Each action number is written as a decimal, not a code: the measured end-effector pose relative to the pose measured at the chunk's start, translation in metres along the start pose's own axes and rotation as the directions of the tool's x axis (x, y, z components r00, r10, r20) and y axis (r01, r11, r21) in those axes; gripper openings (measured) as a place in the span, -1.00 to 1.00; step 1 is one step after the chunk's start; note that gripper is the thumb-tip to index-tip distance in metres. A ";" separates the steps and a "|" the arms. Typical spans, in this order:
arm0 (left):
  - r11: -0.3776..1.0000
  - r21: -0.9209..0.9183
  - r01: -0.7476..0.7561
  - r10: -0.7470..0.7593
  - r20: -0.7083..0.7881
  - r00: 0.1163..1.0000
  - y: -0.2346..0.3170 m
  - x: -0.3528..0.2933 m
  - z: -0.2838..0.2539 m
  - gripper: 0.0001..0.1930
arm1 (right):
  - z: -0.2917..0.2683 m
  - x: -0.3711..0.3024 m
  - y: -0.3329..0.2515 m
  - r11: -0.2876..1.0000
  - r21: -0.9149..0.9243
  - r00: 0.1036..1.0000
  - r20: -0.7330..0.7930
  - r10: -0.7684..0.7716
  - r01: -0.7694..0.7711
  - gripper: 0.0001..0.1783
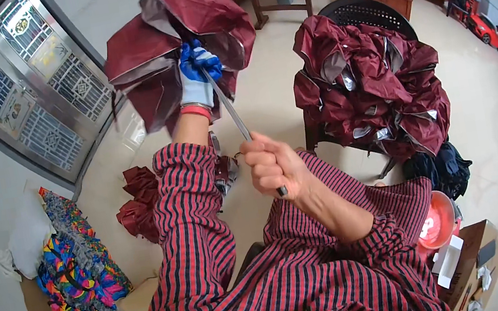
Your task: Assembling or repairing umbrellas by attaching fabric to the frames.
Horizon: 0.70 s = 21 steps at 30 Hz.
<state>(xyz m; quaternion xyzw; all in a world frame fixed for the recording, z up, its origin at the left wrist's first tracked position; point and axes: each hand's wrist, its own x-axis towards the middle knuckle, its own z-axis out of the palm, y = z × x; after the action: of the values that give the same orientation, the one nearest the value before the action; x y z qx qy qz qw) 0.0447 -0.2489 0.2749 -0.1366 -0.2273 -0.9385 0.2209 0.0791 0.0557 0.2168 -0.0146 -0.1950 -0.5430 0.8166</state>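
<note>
A maroon umbrella with a silvery underside is held out in front of me, its canopy partly spread and loosely folded. My left hand, in a white glove with blue coated fingers, is closed around the umbrella where the canopy meets the shaft. The bare metal shaft slants down toward me from there. My right hand, ungloved, grips the shaft near its lower end, and a dark tip sticks out below the fist. The left hand's fingers partly hide the ribs.
A black chair at the right carries a heap of maroon umbrella canopies. More maroon fabric lies on the floor at the left, near colourful bundled cloth. A red basin and a cardboard box stand at the lower right.
</note>
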 end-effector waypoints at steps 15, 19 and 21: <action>0.576 0.813 0.088 0.294 -0.307 0.905 -0.171 -0.071 0.021 -0.78 | 0.101 0.046 -0.138 -0.676 -0.106 0.531 0.536 -0.657 -0.730 -0.54; 0.604 0.748 0.276 0.195 -0.474 0.858 -0.177 -0.047 -0.021 -0.76 | 0.168 0.021 -0.212 -0.507 0.635 0.792 0.584 -0.178 -0.582 -0.76; 0.603 0.707 0.369 0.337 -0.645 0.686 -0.127 -0.062 -0.073 -0.75 | 0.212 0.043 -0.167 -0.877 0.188 0.745 0.621 -0.242 -0.441 -0.80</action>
<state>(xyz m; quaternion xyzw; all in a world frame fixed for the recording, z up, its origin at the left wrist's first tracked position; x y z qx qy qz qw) 0.0259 -0.1612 0.1432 0.3631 -0.5143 -0.7084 0.3189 -0.1192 -0.0008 0.3960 0.5884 -0.6786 0.3420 0.2763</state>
